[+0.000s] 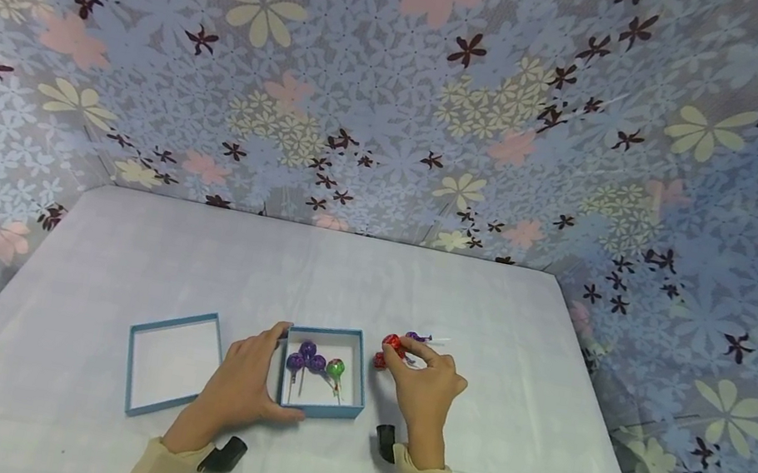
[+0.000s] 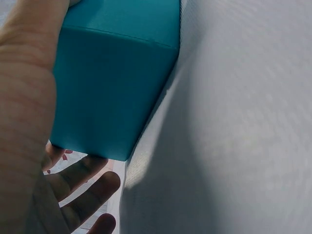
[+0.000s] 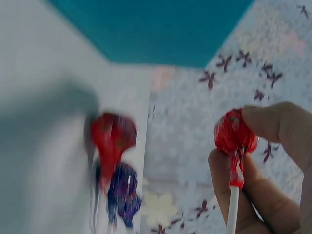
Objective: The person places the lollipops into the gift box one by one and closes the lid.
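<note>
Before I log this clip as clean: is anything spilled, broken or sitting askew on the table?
Nothing stands out. The blue box sits flat with four lollipops inside, its lid open-side-up beside it. The left hand holds the box; the right hand pinches a red lollipop, with loose ones lying beside it.

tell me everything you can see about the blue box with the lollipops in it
The blue box is small, square and open-topped, teal outside and white inside, apparently cardboard. It sits flat on the white table. Inside lie three purple lollipops and one green lollipop, sticks toward the person. The left hand holds its left wall and near corner. Its lid lies to the left.
</note>
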{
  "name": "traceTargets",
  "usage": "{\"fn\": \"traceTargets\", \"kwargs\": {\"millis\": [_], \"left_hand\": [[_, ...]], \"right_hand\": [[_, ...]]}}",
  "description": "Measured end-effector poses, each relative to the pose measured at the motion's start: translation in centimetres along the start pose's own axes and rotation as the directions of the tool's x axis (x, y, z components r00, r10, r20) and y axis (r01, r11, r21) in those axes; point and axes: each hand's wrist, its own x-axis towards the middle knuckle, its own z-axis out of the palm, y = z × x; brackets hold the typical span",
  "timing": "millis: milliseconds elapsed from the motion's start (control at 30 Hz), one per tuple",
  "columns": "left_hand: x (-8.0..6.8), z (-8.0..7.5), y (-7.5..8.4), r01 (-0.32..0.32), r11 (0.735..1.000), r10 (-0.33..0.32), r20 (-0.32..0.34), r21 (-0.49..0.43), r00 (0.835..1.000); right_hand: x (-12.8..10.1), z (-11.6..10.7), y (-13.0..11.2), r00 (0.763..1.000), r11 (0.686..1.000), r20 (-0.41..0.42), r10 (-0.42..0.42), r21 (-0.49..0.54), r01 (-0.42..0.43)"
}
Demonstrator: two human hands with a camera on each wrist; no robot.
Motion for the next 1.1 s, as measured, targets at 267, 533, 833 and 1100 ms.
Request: {"fn": "traceTargets", "kwargs": {"millis": [267, 533, 833, 1100], "left_hand": [[0.0, 0.0, -0.1, -0.004, 1.000, 0.004, -0.001, 0.005, 1.000], [0.1, -0.1, -0.2, -0.021, 1.000, 0.021, -0.016, 0.015, 1.000], [0.2, 0.0, -0.2, -0.031, 0.999, 0.031, -0.025, 0.017, 0.999], [0.2, 0.0, -0.3, -0.033, 0.999, 0.033, -0.031, 0.020, 0.999]], "right_hand": [[-1.5, 1.4, -1.5, 0.998, 0.998, -0.033, -0.053, 0.039, 0.054], [-2.6, 2.4, -2.8, 0.993, 0.991, -0.042, -0.112, 0.067, 0.115], [-3.7, 3.7, -3.5, 0.983, 0.983, -0.019, -0.183, 0.027, 0.183], [-4.8, 4.8, -3.9, 0.973, 0.972, -0.056, -0.226, -0.083, 0.221]]}}
